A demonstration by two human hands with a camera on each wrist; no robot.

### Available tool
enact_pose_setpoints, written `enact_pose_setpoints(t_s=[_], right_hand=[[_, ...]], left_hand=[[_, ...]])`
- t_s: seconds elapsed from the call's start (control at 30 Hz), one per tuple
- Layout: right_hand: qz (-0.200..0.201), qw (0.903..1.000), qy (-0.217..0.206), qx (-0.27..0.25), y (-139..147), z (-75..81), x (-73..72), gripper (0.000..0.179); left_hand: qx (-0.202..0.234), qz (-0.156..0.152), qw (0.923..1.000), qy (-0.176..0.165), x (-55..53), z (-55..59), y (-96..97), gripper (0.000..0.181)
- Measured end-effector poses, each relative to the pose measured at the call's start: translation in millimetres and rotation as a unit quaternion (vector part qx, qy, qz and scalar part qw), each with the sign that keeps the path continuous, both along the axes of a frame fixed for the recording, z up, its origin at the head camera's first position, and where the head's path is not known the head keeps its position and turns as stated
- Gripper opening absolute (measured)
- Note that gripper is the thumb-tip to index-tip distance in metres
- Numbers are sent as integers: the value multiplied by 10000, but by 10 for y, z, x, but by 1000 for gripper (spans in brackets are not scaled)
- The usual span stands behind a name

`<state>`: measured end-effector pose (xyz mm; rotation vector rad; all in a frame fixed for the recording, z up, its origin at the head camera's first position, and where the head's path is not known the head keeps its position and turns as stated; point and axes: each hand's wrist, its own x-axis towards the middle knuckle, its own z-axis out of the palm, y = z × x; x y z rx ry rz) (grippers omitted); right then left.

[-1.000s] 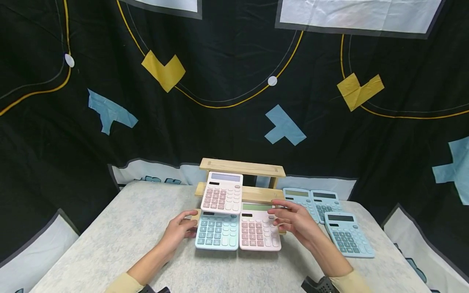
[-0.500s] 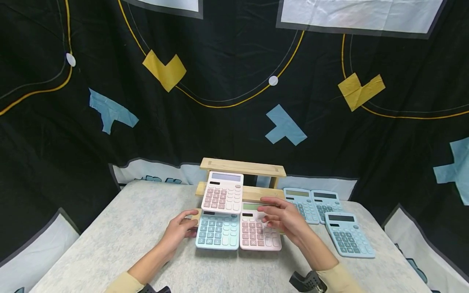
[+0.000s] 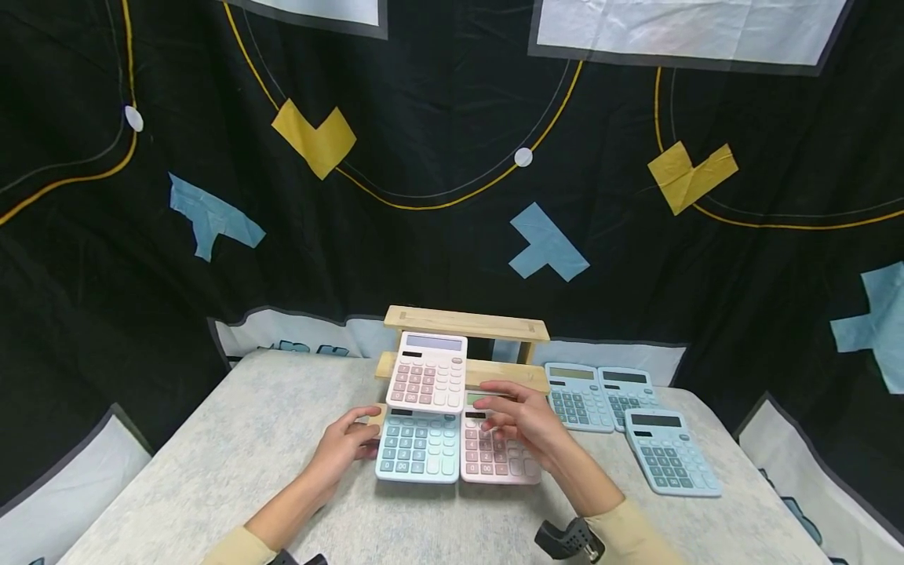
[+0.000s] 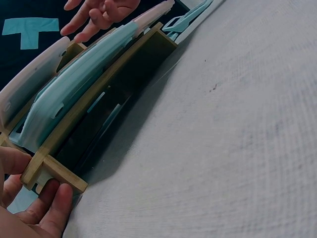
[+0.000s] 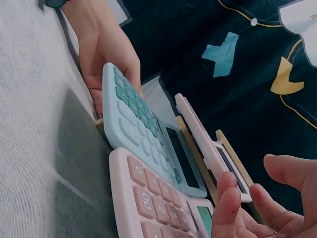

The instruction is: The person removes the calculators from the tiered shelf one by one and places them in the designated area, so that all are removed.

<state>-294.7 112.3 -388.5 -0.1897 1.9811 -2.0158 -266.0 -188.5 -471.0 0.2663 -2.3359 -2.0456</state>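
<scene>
in the head view, the right hand (image 3: 519, 424) has shifted left since a second ago, from the right edge of the lower pink calculator (image 3: 489, 464) to above its middle, fingers loosely bent and holding nothing; the left hand (image 3: 337, 447) stays at the left end of the wooden rack (image 3: 466, 323). the blue calculator (image 3: 418, 451) and lower pink calculator sit side by side on the rack, the upper pink calculator (image 3: 427, 373) behind and above, their long axes running front to back, displays toward the curtain (image 3: 424, 259). the left wrist view alone shows thumb and fingers pinching the rack's end, and the calculators leaning back. the right wrist view shows the right hand's fingertips near the upper pink calculator; whether they touch, i cannot tell.
</scene>
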Motion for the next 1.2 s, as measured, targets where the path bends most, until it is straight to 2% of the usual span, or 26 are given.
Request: enact_pose_setpoints(t_s=[0.3,0.63,1.2], right_hand=[[-158,9999,25,13,-129,-44,-39,47],[-342,9993,149,-42,-248,-70,-56,47],[-129,9996,269,22,-414,-105,-48,49]], left_hand=[[3,-105,9999,91,12,-4,-2,44],[35,-56,10000,53,10,-6,-7,42],[-11,-67,10000,55,-24,-44,-16,44]])
